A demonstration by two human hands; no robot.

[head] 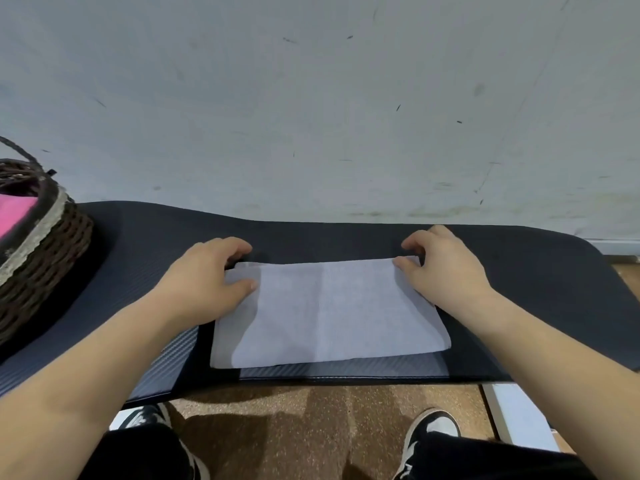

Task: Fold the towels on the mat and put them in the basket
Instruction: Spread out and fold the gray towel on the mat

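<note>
The gray towel (329, 310) lies flat in the middle of the black mat (519, 289), the left hand (207, 275) pinching its far left corner, the right hand (446, 268) its far right corner, the basket (45, 244) on the mat's left end.

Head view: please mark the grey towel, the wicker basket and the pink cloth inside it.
grey towel (329, 313): head view, middle of its folded top layer.
wicker basket (52, 258): head view, woven outer wall.
pink cloth (15, 216): head view, visible patch inside the basket rim.
</note>
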